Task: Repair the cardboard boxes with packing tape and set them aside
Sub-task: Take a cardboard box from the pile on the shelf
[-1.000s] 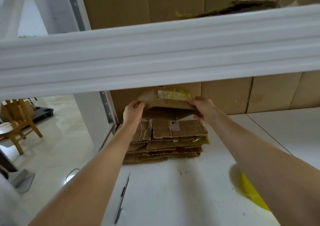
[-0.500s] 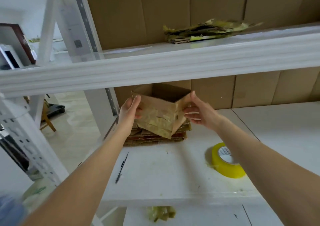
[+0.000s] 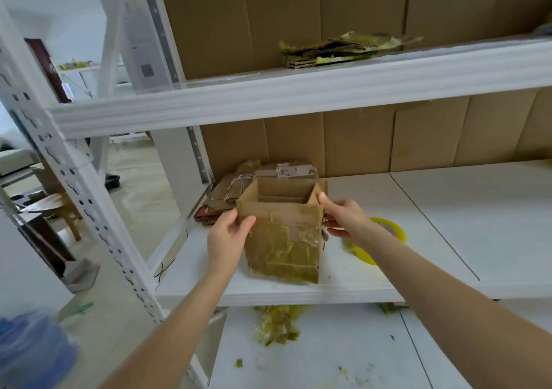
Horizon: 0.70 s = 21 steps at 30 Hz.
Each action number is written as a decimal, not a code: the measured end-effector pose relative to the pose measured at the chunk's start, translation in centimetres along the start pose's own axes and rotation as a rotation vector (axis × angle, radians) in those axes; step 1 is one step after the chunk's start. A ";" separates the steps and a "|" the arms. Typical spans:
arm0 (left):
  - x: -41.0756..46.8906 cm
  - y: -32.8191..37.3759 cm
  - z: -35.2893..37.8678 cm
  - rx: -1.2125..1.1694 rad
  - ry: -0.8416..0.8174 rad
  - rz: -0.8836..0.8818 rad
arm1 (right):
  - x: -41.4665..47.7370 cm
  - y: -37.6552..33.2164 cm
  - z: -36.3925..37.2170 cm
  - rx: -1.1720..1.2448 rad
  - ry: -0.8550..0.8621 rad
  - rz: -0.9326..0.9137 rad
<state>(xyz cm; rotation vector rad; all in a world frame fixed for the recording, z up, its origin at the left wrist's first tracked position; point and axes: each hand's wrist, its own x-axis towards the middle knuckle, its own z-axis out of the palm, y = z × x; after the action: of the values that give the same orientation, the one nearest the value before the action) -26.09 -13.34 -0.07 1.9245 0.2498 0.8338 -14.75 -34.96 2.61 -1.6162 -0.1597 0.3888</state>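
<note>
Storeroom, white metal shelving (image 3: pixel 298 96), flattened cardboard (image 3: pixel 343 49)

Both hands hold an opened cardboard box (image 3: pixel 283 239) upright on the white shelf (image 3: pixel 448 224), its top open. The left hand (image 3: pixel 228 239) grips the near left top corner, thumb on the taped front; the right hand (image 3: pixel 343 220) pinches the right top edge. Just behind the grip lies a stack of flattened boxes (image 3: pixel 230 194). Right of the right hand, partly hidden by the wrist, lies a yellow tape roll (image 3: pixel 398 233). Below the grip, tape scraps (image 3: pixel 274 326) litter the lower board.
</note>
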 end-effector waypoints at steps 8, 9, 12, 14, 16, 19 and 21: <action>-1.4 -2.1 -0.7 -0.249 -0.130 -0.136 | 0.3 1.6 1.1 0.011 0.128 -0.004; -1.1 -2.3 -0.9 -0.255 -0.143 -0.143 | 0.0 2.0 0.8 -0.025 0.174 -0.095; -0.4 -3.1 -1.5 -0.256 -0.190 -0.137 | -1.7 3.6 -0.3 -0.380 0.162 -0.430; 0.0 -3.5 -1.6 -0.250 -0.220 -0.130 | -2.5 4.2 -0.6 -0.599 0.055 -0.510; 0.2 -3.8 -1.3 -0.225 -0.256 -0.121 | -2.7 4.4 -0.5 -0.708 0.040 -0.537; 0.0 -4.1 -0.9 -0.180 -0.278 -0.094 | -2.5 4.5 0.3 -0.706 0.132 -0.572; 0.0 -3.9 -0.9 -0.119 -0.298 -0.047 | -2.5 4.8 0.5 -0.678 0.157 -0.586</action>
<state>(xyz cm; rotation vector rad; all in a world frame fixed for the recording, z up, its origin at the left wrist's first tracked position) -25.97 -10.80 -3.19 1.8933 0.0628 0.5106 -17.83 -35.74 -1.78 -2.1468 -0.6823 -0.2818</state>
